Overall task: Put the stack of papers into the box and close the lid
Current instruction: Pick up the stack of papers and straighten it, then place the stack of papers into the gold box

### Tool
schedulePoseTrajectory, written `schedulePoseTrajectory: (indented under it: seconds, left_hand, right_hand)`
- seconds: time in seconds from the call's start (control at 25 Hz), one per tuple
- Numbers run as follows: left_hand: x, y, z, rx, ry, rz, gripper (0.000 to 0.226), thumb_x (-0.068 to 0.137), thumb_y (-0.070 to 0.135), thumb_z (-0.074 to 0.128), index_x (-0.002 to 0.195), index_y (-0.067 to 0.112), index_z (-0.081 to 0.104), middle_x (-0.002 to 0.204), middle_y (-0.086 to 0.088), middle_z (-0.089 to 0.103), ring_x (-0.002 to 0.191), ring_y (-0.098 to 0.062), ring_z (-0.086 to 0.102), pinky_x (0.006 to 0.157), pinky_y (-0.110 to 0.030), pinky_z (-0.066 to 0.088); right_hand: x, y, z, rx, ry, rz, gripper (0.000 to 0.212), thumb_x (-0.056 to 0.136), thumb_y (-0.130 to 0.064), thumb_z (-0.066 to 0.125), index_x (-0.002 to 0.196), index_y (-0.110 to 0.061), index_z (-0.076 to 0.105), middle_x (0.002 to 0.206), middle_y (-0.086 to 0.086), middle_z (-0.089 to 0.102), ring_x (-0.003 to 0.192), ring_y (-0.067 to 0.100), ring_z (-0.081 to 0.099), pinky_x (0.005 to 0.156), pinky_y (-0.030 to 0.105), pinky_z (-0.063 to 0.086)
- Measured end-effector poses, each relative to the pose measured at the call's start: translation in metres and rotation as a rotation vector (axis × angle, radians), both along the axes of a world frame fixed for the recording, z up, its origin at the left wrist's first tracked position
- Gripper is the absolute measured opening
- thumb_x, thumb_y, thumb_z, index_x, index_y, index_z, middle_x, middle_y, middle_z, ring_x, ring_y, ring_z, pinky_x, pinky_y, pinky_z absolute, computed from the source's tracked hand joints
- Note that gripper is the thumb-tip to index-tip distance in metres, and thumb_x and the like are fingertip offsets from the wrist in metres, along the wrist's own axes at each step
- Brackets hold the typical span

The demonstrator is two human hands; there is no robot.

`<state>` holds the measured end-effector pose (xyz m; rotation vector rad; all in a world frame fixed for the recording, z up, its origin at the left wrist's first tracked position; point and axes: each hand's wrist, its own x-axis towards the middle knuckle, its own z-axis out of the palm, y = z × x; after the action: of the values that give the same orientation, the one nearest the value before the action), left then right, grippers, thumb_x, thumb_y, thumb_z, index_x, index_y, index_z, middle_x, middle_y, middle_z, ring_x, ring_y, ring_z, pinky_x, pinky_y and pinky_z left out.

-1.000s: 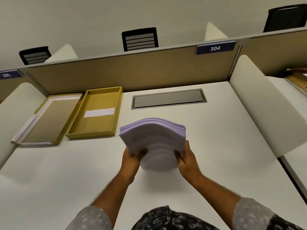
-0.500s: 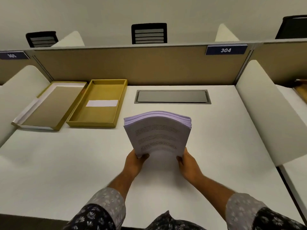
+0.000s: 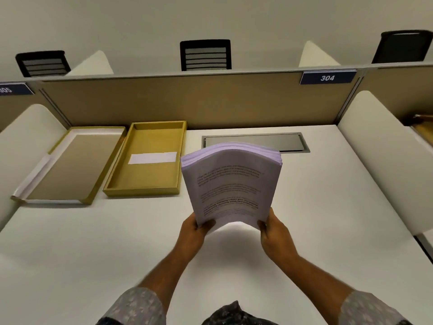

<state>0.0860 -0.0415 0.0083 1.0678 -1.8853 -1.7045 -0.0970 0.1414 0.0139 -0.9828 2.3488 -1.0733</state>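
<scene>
We worked at a white desk (image 3: 70, 254) bounded at 12 o'clock by a tan partition (image 3: 187, 102) carrying a number plate reading 304 (image 3: 327, 78), with chair backs showing above it against a plain wall. A grey cable hatch (image 3: 288, 141) sat flush in the desk just past the papers. At 10 o'clock the open yellow box (image 3: 117, 187) lay flat, a white slip (image 3: 152, 157) on its floor, and its lid (image 3: 70, 165) lay just beside it further left, inside up. The stack of papers (image 3: 232, 184) was held clear of the desk, tilted up toward us and bowed across its top edge. The left hand (image 3: 192, 233) and right hand (image 3: 274, 233) were apart, each clamped on a lower corner of the stack. For the transfer, we judged it best to level the stack, square it to the box walls, lower the far edge in first, and keep both grips firm so the sheets did not fan.
</scene>
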Motion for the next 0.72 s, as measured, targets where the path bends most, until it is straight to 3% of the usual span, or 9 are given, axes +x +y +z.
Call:
schedulePoseTrajectory:
  seconds: [0.08,0.16,0.24,0.36,0.44,0.6,0.72]
  left_hand:
    - [0.02,-0.032,0.016,0.044,0.047,-0.032,0.03,0.088,0.029,0.074,0.116,0.039,0.072,0.111,0.015,0.078,0.101,-0.012,0.075,0.08,-0.036,0.067]
    - [0.042,-0.067,0.031,0.074,0.056,-0.064,0.035,0.085,0.028,0.075,0.119,0.033,0.07,0.109,0.013,0.078,0.097,-0.013,0.076,0.07,-0.044,0.068]
    - [0.064,-0.102,0.045,0.07,0.07,-0.086,0.041,0.083,0.031,0.077,0.122,0.033,0.066,0.109,0.014,0.078,0.094,-0.015,0.077,0.059,-0.044,0.065]
    - [0.09,-0.151,0.061,0.061,0.077,-0.107,0.05,0.084,0.035,0.077,0.131,0.036,0.061,0.115,0.012,0.079,0.089,-0.021,0.079,0.046,-0.034,0.057]
    - [0.105,-0.185,0.067,0.093,0.043,-0.136,0.052,0.084,0.036,0.077,0.133,0.041,0.058,0.117,0.014,0.078,0.091,-0.021,0.079,0.045,-0.032,0.054]
    - [0.127,-0.246,0.065,0.119,-0.066,-0.165,0.042,0.091,0.033,0.076,0.126,0.045,0.057,0.113,0.018,0.078,0.092,-0.016,0.079,0.053,-0.039,0.062]
    - [0.131,-0.289,0.061,0.081,-0.091,-0.191,0.049,0.091,0.035,0.074,0.135,0.04,0.054,0.122,0.011,0.076,0.093,-0.025,0.08,0.047,-0.033,0.056]
  right_hand:
    - [0.017,-0.028,0.016,-0.027,0.023,0.005,0.043,0.104,-0.021,0.047,0.13,-0.055,0.041,0.103,-0.046,0.058,0.089,-0.013,0.065,0.069,0.003,0.048]
    - [0.036,-0.058,0.031,-0.055,0.001,0.017,0.038,0.102,-0.025,0.045,0.128,-0.053,0.044,0.105,-0.043,0.059,0.093,-0.015,0.064,0.074,0.004,0.049]
    - [0.056,-0.089,0.043,-0.094,-0.024,0.02,0.036,0.101,-0.033,0.044,0.135,-0.045,0.043,0.112,-0.033,0.063,0.099,-0.008,0.066,0.078,0.007,0.051]
    - [0.079,-0.135,0.054,-0.139,-0.118,0.046,0.039,0.102,-0.038,0.043,0.14,-0.036,0.046,0.124,-0.012,0.068,0.105,0.012,0.07,0.081,0.032,0.064]
    - [0.094,-0.169,0.058,-0.11,-0.17,0.05,0.037,0.105,-0.032,0.043,0.142,-0.03,0.047,0.128,-0.004,0.067,0.104,0.02,0.07,0.078,0.042,0.067]
    - [0.116,-0.234,0.055,0.009,-0.236,0.039,0.036,0.11,-0.019,0.04,0.145,-0.017,0.046,0.134,0.006,0.064,0.09,0.025,0.075,0.069,0.036,0.067]
    - [0.124,-0.275,0.052,0.057,-0.283,0.018,0.037,0.109,-0.016,0.038,0.146,-0.015,0.045,0.137,0.008,0.062,0.088,0.029,0.076,0.067,0.038,0.066]
